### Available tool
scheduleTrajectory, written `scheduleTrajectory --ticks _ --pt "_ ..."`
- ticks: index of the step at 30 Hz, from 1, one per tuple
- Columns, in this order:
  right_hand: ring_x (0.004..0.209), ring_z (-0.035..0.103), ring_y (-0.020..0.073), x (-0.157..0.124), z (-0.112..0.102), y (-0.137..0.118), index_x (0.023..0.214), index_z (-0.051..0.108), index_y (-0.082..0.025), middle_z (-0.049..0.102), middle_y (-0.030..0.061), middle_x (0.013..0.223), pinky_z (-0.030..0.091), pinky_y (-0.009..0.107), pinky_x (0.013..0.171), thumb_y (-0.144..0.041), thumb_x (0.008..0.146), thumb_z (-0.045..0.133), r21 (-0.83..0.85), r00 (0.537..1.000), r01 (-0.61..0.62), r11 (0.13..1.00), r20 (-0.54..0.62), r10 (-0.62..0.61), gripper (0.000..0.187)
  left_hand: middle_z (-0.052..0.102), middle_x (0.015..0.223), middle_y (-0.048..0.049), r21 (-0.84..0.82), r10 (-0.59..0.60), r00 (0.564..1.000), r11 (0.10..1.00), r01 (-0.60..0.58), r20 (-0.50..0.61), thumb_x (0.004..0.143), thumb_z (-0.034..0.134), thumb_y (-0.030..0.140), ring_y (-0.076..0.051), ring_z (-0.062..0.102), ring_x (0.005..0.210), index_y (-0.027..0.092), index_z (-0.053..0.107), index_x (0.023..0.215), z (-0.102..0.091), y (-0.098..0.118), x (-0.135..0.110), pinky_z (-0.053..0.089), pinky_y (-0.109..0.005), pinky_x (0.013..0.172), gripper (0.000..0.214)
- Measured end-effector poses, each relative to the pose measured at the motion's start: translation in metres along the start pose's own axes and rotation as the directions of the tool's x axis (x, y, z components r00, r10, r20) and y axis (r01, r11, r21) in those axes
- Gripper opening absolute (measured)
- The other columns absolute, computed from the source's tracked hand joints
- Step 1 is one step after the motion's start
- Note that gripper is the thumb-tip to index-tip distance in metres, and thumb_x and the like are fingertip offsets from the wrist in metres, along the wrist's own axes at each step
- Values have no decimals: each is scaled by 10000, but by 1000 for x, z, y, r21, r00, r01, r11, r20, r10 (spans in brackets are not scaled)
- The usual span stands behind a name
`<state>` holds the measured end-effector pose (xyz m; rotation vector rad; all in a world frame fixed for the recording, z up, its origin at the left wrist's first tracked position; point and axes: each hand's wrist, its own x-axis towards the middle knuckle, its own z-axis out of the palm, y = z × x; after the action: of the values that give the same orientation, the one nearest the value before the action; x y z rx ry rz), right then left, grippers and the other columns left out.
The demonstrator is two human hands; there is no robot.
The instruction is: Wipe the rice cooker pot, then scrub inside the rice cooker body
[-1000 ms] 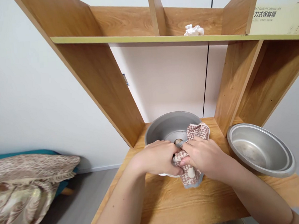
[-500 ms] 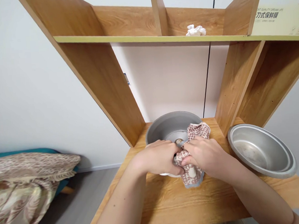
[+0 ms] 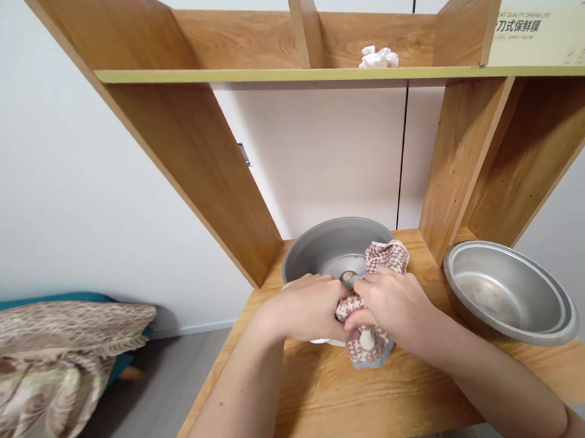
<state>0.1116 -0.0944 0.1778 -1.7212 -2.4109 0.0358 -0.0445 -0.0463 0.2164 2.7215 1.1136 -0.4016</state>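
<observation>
A round grey cooker base [image 3: 325, 250] with a metal disc at its bottom stands on the wooden shelf board [image 3: 335, 396]. My left hand [image 3: 309, 308] is closed over its near white rim. My right hand [image 3: 393, 305] is closed on a brown-and-white patterned cloth [image 3: 385, 256] and presses it against the same rim, right beside my left hand. One end of the cloth lies over the rim into the base; the other end hangs below my fingers.
A steel inner pot [image 3: 511, 294] lies tilted at the right on the board. Slanted wooden uprights flank the base. The upper shelf holds a crumpled white tissue [image 3: 379, 57] and a printed box [image 3: 543, 35]. A patterned blanket [image 3: 57, 362] lies low left.
My right hand has shifted the cloth slightly to the left along the rim, closer to my left hand. The rest is unchanged apart from small head movement.
</observation>
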Motion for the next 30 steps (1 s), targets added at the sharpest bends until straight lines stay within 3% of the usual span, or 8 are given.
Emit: scheduleTrajectory --ticks 10,16,22,30 --pt "980 647 246 4 -12 13 856 687 -237 731 32 882 426 267 614 -770 676 681 26 996 -14 1000 86 12 562 601 561 20 -6 -3 1000 1000 3 -3 708 606 470 -151 513 510 244 631 616 1 -1 -1 312 -291 498 245" --pt "986 643 242 5 -18 17 776 672 -214 726 51 859 442 268 643 -764 693 674 -8 994 6 1000 112 -5 556 588 544 24 -11 20 1000 1000 -20 -21 707 606 489 -144 494 494 235 602 611 2 -2 0 294 -288 484 272" --pt "1021 635 274 4 -6 10 902 677 -192 709 104 872 490 286 655 -804 663 656 -36 999 -29 999 29 30 657 582 548 20 -1 24 999 1000 -24 -26 705 620 507 -144 520 502 226 597 598 4 -3 1 293 -291 481 301" --pt "1052 599 297 0 10 0 916 657 -191 704 114 905 523 327 700 -859 644 592 -27 993 -84 996 -90 82 724 568 553 18 8 -4 1000 1000 4 14 704 627 524 -159 509 517 249 619 633 -1 2 -1 330 -294 507 284"
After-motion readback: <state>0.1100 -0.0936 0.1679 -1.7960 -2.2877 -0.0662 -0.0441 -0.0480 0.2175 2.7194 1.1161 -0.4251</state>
